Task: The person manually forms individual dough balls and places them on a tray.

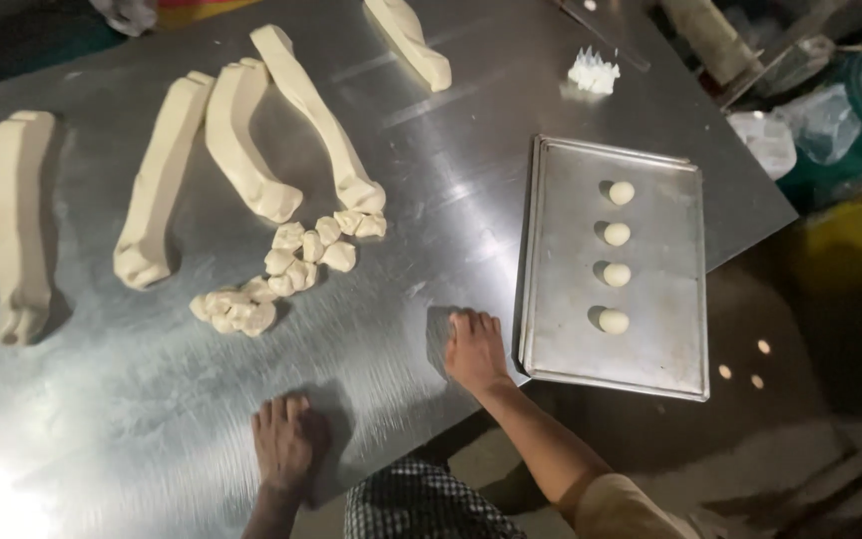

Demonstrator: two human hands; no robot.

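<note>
Left hand (286,439) lies flat, fingers together, on steel table (431,180); right hand (474,349) likewise, holding nothing visible, beside tray (561,299) bearing four dough balls (613,320). Cut dough pieces (291,265) lie near.

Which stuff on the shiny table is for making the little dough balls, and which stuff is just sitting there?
Part of the work:
left hand and right hand, both flat on the steel table
small cut dough pieces
long dough logs
baking tray with four dough balls

Just lying about:
white crumpled bit near the table's far edge
plastic bags off to the side
</note>
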